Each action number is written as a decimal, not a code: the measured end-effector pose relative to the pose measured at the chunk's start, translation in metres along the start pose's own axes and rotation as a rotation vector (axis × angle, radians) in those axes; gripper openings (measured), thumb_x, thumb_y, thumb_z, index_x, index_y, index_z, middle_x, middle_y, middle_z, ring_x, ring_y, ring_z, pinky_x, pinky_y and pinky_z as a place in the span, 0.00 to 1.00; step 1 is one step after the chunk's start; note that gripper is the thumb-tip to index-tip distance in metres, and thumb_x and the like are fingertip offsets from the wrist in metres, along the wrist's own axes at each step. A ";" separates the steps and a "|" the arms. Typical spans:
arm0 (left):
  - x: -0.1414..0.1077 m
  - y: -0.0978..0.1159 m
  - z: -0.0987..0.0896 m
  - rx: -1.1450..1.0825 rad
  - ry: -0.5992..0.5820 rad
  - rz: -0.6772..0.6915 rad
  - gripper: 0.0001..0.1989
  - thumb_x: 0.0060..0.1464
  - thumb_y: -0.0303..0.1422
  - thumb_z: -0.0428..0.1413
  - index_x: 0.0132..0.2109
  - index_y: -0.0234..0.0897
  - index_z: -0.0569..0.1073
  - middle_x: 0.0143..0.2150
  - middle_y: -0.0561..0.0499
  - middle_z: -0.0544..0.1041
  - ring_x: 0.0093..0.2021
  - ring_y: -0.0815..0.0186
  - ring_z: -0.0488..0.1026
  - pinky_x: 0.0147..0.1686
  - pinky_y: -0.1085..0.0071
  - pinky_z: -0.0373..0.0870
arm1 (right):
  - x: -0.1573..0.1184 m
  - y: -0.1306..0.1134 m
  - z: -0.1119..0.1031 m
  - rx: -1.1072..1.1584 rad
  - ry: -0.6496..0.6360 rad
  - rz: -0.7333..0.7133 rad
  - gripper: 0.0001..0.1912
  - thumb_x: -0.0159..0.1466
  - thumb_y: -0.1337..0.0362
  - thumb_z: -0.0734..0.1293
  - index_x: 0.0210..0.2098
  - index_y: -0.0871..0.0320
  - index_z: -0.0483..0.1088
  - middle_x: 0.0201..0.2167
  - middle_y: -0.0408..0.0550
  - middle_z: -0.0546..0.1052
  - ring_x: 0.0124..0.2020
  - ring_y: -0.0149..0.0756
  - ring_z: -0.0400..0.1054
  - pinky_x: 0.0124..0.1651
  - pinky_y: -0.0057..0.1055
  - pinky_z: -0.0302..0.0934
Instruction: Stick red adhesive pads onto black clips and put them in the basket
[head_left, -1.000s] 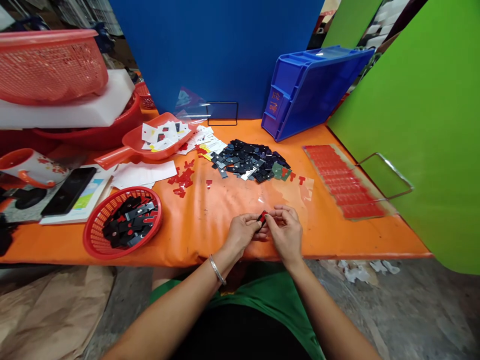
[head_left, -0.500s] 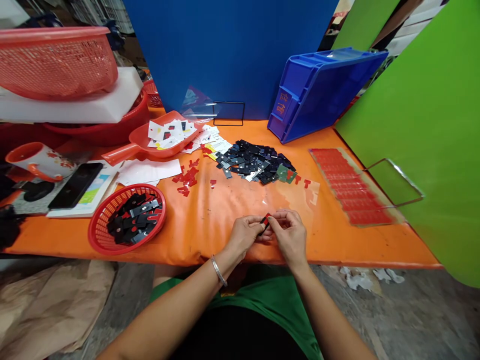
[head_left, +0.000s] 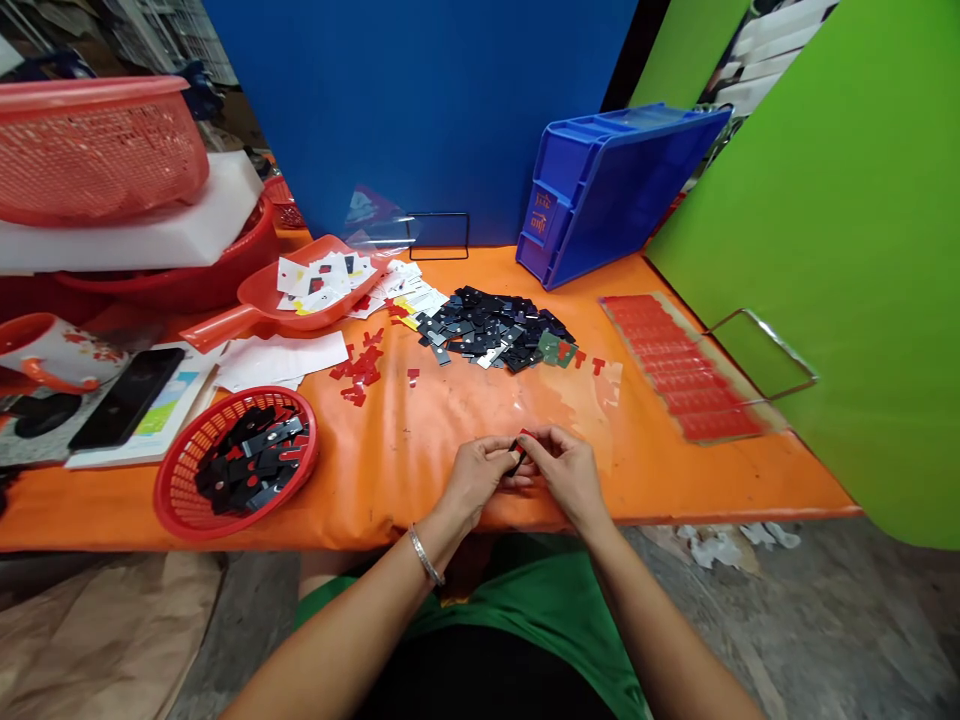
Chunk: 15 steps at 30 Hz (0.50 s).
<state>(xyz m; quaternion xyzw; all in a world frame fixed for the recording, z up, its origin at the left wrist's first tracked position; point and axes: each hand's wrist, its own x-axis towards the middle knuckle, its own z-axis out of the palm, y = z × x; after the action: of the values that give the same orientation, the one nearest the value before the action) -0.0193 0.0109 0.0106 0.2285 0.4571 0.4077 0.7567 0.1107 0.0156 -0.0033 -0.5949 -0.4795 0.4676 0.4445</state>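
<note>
A small black piece with red on it is held over the front part of the orange table. My left hand pinches it from the left. From the right, my right hand has its thumb and fingers closed on the piece's upper red end. Behind the hands lies a pile of black pieces. Red T-shaped bits stick to a clear sheet at its right. More red bits are scattered to the left, and a red basket holds black and red pieces.
An orange scoop with paper scraps, a phone and a mug stand left. A blue bin leans at the back. A red sheet lies right, beside a green panel with a wire stand.
The view has turned slightly, shifting the table's contents leftward. Both hands stay together around the black piece, which now looks more upright between the fingers.
</note>
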 end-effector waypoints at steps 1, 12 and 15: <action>0.000 0.000 0.000 0.009 -0.005 -0.004 0.09 0.45 0.24 0.57 0.37 0.27 0.75 0.26 0.46 0.78 0.26 0.67 0.76 0.31 0.73 0.74 | 0.001 0.000 -0.001 0.000 -0.009 0.005 0.17 0.53 0.50 0.69 0.27 0.60 0.70 0.21 0.44 0.71 0.20 0.31 0.65 0.24 0.27 0.61; 0.002 -0.004 0.001 0.074 -0.020 0.017 0.09 0.45 0.26 0.58 0.36 0.26 0.75 0.26 0.46 0.78 0.25 0.68 0.75 0.29 0.74 0.74 | 0.010 0.003 -0.005 -0.057 -0.037 0.004 0.21 0.52 0.47 0.68 0.18 0.59 0.65 0.14 0.41 0.68 0.17 0.28 0.59 0.21 0.24 0.53; 0.004 -0.008 0.002 0.085 -0.012 0.038 0.10 0.46 0.28 0.58 0.37 0.25 0.74 0.26 0.46 0.77 0.24 0.69 0.74 0.28 0.73 0.74 | 0.010 0.003 -0.004 -0.059 -0.012 0.018 0.23 0.54 0.45 0.65 0.18 0.59 0.66 0.12 0.41 0.67 0.15 0.27 0.57 0.19 0.25 0.52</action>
<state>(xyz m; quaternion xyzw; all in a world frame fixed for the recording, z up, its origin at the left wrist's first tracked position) -0.0135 0.0093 0.0036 0.2714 0.4652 0.4010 0.7410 0.1161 0.0249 -0.0072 -0.6093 -0.4904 0.4607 0.4195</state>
